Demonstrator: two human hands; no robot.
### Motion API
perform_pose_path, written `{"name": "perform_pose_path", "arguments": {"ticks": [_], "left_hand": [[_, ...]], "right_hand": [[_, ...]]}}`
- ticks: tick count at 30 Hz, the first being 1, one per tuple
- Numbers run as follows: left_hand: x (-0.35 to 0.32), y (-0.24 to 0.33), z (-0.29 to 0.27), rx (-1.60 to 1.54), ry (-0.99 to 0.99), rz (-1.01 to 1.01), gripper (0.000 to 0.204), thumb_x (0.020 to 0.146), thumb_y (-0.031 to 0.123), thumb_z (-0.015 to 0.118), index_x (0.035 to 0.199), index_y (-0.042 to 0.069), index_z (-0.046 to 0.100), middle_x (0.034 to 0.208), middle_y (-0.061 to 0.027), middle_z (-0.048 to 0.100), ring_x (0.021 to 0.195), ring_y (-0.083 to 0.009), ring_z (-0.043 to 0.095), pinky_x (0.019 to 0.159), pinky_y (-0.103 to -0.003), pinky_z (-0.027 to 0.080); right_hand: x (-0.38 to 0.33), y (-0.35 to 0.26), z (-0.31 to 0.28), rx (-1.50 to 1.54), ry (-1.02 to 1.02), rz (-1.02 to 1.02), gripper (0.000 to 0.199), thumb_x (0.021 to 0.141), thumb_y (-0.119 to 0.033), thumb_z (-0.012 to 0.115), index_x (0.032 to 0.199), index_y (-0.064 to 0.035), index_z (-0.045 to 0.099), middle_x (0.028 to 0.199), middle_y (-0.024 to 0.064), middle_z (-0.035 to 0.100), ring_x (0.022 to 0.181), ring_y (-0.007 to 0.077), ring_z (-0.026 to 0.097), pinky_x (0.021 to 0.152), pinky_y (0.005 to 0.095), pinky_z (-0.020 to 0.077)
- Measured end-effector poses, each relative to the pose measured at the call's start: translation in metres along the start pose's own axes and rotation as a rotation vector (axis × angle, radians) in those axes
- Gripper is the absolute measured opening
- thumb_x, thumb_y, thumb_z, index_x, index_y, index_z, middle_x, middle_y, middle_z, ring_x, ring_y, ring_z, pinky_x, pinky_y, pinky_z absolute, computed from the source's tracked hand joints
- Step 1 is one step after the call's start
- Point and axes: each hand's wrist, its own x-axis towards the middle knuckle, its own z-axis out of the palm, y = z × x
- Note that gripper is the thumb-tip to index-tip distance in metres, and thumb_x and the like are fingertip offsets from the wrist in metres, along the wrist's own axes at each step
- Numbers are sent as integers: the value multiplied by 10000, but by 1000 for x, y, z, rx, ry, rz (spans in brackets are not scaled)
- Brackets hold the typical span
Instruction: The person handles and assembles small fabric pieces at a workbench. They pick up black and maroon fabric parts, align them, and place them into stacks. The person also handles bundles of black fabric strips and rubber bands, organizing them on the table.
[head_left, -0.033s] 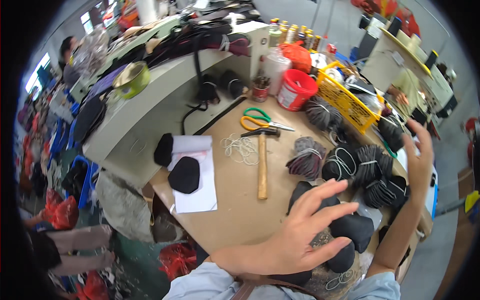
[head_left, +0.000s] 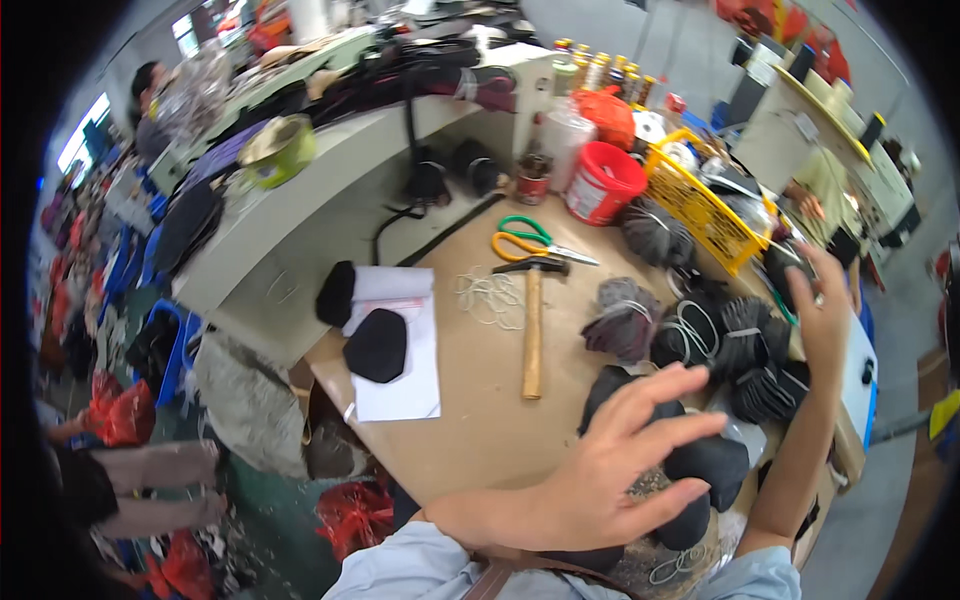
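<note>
My left hand (head_left: pixel 625 462) hovers over several dark rounded fabric pieces (head_left: pixel 706 462) at the near right of the bench. Its fingers are spread and hold nothing. My right hand (head_left: pixel 826 298) is raised at the bench's right edge, close to a dark bundle (head_left: pixel 784 268). Its fingers are bent but apart, and I see nothing held in them. Between the hands lie dark bundles tied with string, among them a ribbed black one (head_left: pixel 752 328) and a grey-maroon one (head_left: pixel 622 322).
A wooden-handled hammer (head_left: pixel 532 345) lies mid-bench, below scissors (head_left: pixel 530 240) with green and orange handles. Loose string (head_left: pixel 488 298) and white paper (head_left: pixel 410 385) with a black fabric piece (head_left: pixel 376 346) lie leftward. Behind stand a red bucket (head_left: pixel 606 182) and a yellow basket (head_left: pixel 705 215).
The bench has shifted slightly in view. My right hand has dipped a little and its fingers have drawn closer together. My left hand stays spread, slightly farther right.
</note>
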Motion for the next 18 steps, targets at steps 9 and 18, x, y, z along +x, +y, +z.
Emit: {"name": "perform_pose_path", "arguments": {"ticks": [9,18], "left_hand": [[-32,37,10,-555,1007,848,312,887,382,575,1130,187,569,1166,-112,534,955,-278,549,950,-462,394],[-69,13,-48,-416,674,654,340,879,419,581,1129,190,562,1146,-98,534,983,-274,535,893,-441,412]], "right_hand": [[50,261,232,-504,-941,129,284,813,-76,535,1087,-40,601,1087,202,617,1018,375,574,849,449,481],[103,292,219,-746,-698,229,294,844,-79,498,1124,-55,583,1107,191,609,1041,375,561,849,451,484]]}}
